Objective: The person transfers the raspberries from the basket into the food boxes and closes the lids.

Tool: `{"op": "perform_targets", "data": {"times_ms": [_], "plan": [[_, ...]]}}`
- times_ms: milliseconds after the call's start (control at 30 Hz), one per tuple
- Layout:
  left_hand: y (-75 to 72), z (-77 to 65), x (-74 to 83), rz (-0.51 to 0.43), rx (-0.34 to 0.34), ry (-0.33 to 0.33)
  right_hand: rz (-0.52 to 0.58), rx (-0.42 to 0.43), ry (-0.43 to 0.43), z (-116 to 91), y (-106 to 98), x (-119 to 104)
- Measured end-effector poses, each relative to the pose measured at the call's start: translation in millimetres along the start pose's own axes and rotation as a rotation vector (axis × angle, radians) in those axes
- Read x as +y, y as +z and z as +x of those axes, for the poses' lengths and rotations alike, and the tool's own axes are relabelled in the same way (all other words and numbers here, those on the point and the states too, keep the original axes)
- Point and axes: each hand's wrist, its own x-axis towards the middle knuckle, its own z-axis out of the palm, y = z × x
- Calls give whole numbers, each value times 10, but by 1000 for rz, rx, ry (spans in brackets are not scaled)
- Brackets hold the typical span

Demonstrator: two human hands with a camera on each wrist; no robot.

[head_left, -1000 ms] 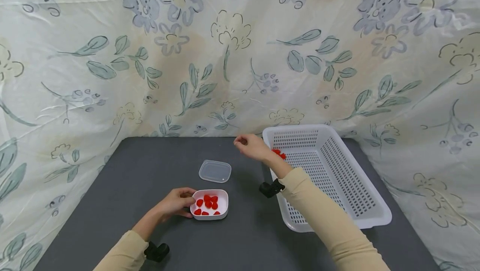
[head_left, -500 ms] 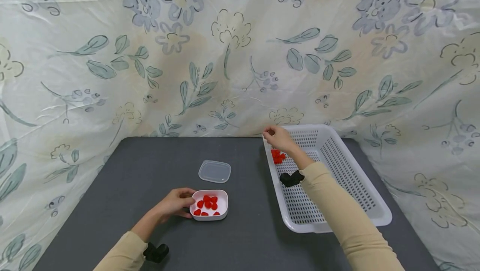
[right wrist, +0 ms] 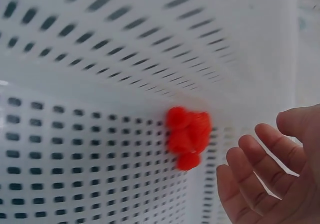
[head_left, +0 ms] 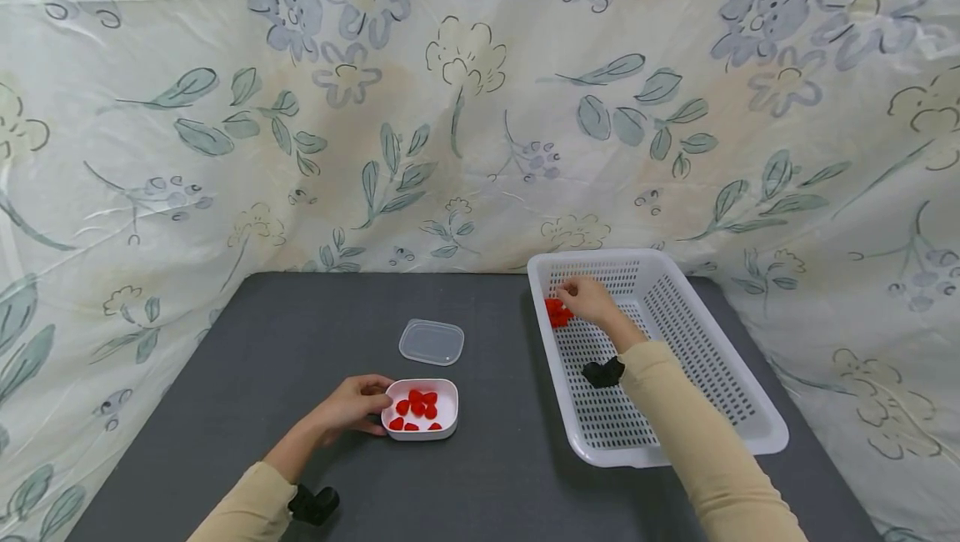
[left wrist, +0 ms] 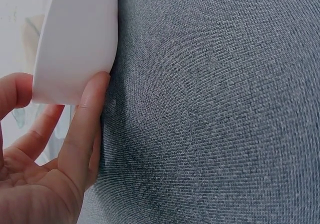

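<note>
I see left hand (head_left: 351, 406) gripping white box (head_left: 420, 435), right hand (head_left: 588, 298) near red pieces (head_left: 557, 316) in basket (head_left: 558, 392), fingers (right wrist: 265, 161) loosely apart.

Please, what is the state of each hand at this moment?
Left hand: closed, holding the white container.
Right hand: open, nothing held, near the red pieces in the perforated basket.

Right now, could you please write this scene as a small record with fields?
left grip: holds the box at its left end
right grip: holds nothing visible; over the basket, near the red pile
box: white, on the table, red pieces inside
basket: white, with holes; red pile near its far left corner
lid: see-through, off the box, beyond it
</note>
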Motion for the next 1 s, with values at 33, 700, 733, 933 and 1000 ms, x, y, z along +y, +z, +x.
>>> {"op": "perform_targets", "data": {"times_ms": [33,700,733,933,1000], "plan": [[1,7,0,-1,-2,2,-15,1,6,10,15,37],[39,112,24,-14,5,1,-69,-39,88,136,213,360],[37,113,23,-14,5,2,-71,-39,90,136,220,361],[36,107,20,-10,6,2,-121,-30,89,152,264,387],[34,104,19,-9,8,0,-130,-24,81,159,271,391]]}}
